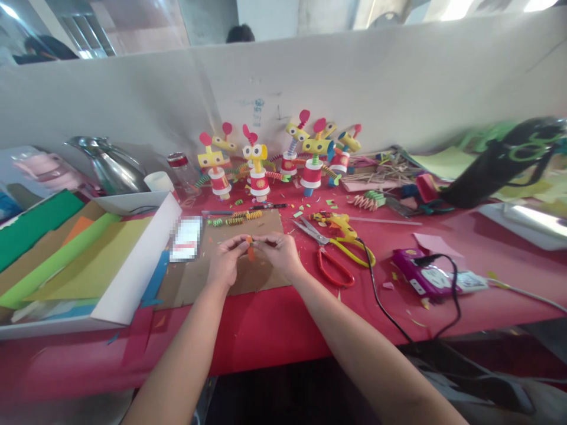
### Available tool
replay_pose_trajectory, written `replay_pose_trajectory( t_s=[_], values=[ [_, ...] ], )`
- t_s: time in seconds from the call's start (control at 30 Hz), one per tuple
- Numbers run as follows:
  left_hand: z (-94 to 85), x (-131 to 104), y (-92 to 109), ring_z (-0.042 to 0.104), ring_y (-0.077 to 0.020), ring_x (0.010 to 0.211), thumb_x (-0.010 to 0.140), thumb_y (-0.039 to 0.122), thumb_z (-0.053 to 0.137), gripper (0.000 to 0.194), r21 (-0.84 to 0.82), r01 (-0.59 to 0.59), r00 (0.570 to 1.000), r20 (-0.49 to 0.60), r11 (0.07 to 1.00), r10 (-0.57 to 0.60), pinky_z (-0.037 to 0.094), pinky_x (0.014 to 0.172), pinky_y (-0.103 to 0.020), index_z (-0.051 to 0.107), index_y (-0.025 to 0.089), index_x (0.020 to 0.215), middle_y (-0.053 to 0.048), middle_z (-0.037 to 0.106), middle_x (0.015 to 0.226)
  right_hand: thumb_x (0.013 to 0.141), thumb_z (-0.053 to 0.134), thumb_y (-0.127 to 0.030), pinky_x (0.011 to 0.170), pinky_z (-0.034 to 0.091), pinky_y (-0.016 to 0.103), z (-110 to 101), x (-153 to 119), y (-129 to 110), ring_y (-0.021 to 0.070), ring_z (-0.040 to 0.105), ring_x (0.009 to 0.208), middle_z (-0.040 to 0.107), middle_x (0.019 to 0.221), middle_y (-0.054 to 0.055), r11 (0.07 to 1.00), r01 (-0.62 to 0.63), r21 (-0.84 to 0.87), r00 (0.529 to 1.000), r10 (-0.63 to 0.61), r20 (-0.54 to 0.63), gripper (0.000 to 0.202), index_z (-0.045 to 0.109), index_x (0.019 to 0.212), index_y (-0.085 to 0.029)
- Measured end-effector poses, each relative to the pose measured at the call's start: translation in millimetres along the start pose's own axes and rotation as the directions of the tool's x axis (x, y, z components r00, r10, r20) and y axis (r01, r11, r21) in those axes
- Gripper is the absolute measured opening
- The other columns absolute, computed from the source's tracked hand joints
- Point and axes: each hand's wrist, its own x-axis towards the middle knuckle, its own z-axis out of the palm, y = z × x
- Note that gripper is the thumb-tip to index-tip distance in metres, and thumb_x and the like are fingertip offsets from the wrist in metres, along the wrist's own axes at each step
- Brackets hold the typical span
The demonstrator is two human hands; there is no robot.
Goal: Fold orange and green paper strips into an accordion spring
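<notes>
From my remote view, I see the left hand and right hand facing each other, each grip clamped by its fingertips on a small orange paper strip — held above the cardboard sheet on the red bench. Just beyond my fingers lie coiled paper springs, while the scissors rest to the right with their blades apart — the yellow glue gun just behind them.

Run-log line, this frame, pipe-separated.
left hand: pinching orange paper strip | right hand: at same strip | under: brown cardboard sheet | nearby: red-and-yellow-handled metal scissors
</notes>
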Motion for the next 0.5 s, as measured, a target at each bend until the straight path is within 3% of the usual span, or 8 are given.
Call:
replay_pose_trajectory(
  t_s=[0.2,0.5],
  values=[
    [-0.4,-0.5,1.5,0.059,-0.0102,0.068,0.053,0.022,0.084,0.030,0.001,0.030,0.997,0.065,1.000,-0.030,0.046,0.065,-0.023,0.072,0.017,0.079,-0.001,0.068,0.078,0.071,0.070,-0.022,0.072,0.053,0.031,-2.3,1.7,0.6,0.0204,0.069,0.076,0.076,0.082,0.003,0.997,-0.072,0.031,0.997,0.072,0.005,0.011,0.077,0.080,-0.022],
    [-2.6,-2.7,10.0,0.063,-0.0122,0.070,0.061,0.023,0.081,0.027,0.012,0.160,0.975,0.153,0.987,-0.160,0.048,0.068,-0.025,0.072,0.016,0.086,-0.002,0.070,0.077,0.063,0.075,-0.033,0.063,0.048,0.025,-4.9,2.6,-7.4,0.0132,0.062,0.063,0.071,0.068,0.001,0.890,-0.341,0.302,0.940,0.318,0.125,0.018,0.073,0.073,-0.018]
  ],
)
